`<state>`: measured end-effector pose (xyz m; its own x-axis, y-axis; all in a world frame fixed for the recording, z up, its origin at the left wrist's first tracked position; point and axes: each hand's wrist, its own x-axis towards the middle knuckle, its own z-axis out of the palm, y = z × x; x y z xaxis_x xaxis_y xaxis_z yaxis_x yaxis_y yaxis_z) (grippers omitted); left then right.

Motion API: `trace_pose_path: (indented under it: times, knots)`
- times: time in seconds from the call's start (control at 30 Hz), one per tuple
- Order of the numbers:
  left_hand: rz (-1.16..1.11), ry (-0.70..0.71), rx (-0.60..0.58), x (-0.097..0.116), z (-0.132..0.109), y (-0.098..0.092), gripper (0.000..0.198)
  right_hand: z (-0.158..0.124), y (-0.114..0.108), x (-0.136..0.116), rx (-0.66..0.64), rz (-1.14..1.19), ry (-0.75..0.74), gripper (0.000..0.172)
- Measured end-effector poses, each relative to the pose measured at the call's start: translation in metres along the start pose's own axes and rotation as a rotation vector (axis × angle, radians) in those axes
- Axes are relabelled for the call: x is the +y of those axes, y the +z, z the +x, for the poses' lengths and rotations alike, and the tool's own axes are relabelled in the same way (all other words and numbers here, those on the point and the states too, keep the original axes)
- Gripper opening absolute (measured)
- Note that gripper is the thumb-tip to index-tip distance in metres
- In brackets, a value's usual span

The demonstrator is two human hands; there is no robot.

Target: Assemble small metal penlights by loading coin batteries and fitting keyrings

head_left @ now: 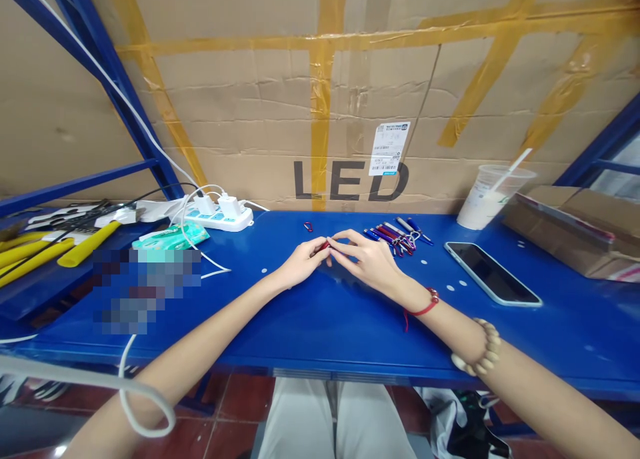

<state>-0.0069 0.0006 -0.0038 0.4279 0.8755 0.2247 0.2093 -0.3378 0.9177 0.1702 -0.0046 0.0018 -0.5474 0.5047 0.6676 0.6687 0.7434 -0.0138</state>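
Note:
Above the middle of the blue table, my left hand [306, 262] is closed with its fingertips around a small red shiny object [324, 246]. My right hand [367, 262] meets it from the other side, thumb and fingers pinched at the same object. Most of that object is hidden by the fingers, so its exact kind cannot be told. Just behind my right hand lies a pile of small red, blue and silver tubes with carabiner clips [397, 236]. A single red carabiner [308, 226] lies on the table behind my hands.
A phone [493, 272], a drink cup with a straw [493, 196] and an open cardboard box [575, 229] stand right. Left are a white power strip [220, 214], a green tissue pack [171, 238], loose cables and yellow-handled tools [90, 244]. A large carton [250, 126] walls the back.

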Motion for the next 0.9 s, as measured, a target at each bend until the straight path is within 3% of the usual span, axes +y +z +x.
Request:
trace_pose_path:
  times: [0.17,0.33,0.43,0.57,0.73,0.83,0.9]
  knots:
    - [0.052,0.02,-0.009,0.002,0.0,0.0,0.023,0.004,-0.005,0.003,0.026,0.14,0.083,0.028]
    - [-0.009,-0.009,0.09,0.003,0.002,0.0,0.025,0.01,-0.026,0.04,0.112,0.055,0.328,0.025]
    - [-0.021,-0.026,0.13,0.003,0.003,-0.001,0.023,0.006,-0.032,0.067,-0.101,-0.02,0.349,0.021]
    - [0.013,-0.004,0.125,0.004,0.002,-0.001,0.02,-0.003,-0.021,0.088,-0.33,0.104,0.191,0.013]
    - [-0.007,-0.011,0.101,0.003,0.001,0.003,0.021,-0.005,-0.007,0.085,-0.42,0.258,0.205,0.005]
    - [-0.013,0.001,0.112,0.0,0.0,0.006,0.022,-0.001,-0.012,0.073,-0.43,0.333,0.217,0.005]
    - [0.03,0.024,0.093,0.0,0.0,0.008,0.019,0.004,-0.022,0.062,-0.361,0.385,0.2,0.007]
